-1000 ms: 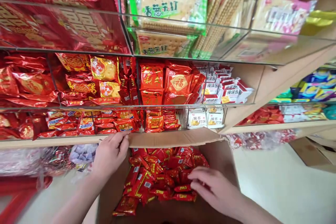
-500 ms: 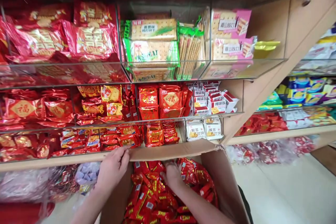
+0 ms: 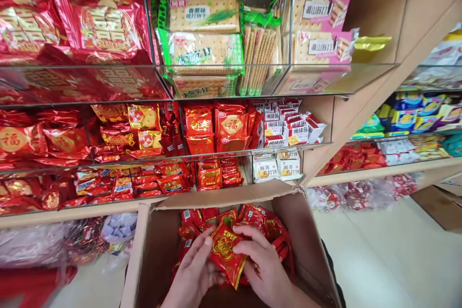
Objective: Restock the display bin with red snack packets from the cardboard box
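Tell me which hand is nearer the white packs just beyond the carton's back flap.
Right. The right hand, at the red packet's right side, is below the white packs; the left hand, at its left side, is farther, below and left of them.

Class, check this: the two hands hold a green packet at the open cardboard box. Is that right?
Not quite: the head view shows the packet is red, not green. The left hand and right hand do hold it at the open cardboard box.
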The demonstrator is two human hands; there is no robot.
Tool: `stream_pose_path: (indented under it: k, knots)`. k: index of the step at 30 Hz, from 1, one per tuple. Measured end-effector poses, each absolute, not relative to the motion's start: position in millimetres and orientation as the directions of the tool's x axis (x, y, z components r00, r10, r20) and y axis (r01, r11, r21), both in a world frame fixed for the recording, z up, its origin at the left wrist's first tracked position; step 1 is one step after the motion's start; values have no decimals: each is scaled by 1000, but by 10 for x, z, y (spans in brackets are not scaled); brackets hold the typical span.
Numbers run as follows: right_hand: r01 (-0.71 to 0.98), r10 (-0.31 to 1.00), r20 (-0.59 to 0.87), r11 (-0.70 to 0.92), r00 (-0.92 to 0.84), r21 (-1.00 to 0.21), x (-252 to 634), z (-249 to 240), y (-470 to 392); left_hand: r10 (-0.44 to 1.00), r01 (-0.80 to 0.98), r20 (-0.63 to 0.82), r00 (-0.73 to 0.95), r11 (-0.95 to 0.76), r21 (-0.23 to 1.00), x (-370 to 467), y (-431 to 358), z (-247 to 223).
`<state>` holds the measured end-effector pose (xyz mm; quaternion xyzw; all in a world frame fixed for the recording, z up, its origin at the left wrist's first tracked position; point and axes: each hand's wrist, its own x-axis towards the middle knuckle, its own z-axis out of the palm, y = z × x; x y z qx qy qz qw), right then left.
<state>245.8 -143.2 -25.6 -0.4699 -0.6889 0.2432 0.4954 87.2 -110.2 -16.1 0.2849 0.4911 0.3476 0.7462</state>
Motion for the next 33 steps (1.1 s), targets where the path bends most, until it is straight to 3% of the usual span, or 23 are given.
stream_pose_path:
  k: [3, 6, 8, 10, 17, 23, 27, 29, 33]
  knots:
    - [347, 927, 371, 330, 60, -878, 2430, -309, -1496, 822, -339, -482, 304, 566, 751, 919, -1042, -127]
    - [55, 956, 78, 65, 282, -996, 2406, -333, -1487, 832, -353, -450, 325, 548, 758, 885, -1010, -111]
    - [-162, 956, -110, -67, 272, -985, 2393, -309, -1460, 839, -346, -438, 324, 536, 770, 877, -1015, -109]
    - [-238, 961, -187, -137, 202, -961, 2377, -271, -1434, 844, -314, -433, 318, 524, 791, 891, -1031, -107]
    - [-375, 940, -287, -203, 185, -905, 2283, -301, -1419, 875, -346, -334, 349, 452, 822, 980, -1095, -99]
    - [-84, 979, -69, -54, 191, -995, 2411, -243, -1373, 819, -21, -346, 458, 399, 917, 906, -1063, -54]
    - [0, 994, -55, -55, 91, -998, 2534, -111, -1297, 823, -1, -295, 485, 338, 941, 898, -995, 0]
    - [-33, 986, -98, -94, 135, -995, 2548, -96, -1269, 841, -42, -324, 432, 378, 925, 920, -961, 22]
    - [-258, 962, -199, -147, 188, -955, 2509, -137, -1269, 868, -150, -363, 339, 431, 890, 953, -920, 36]
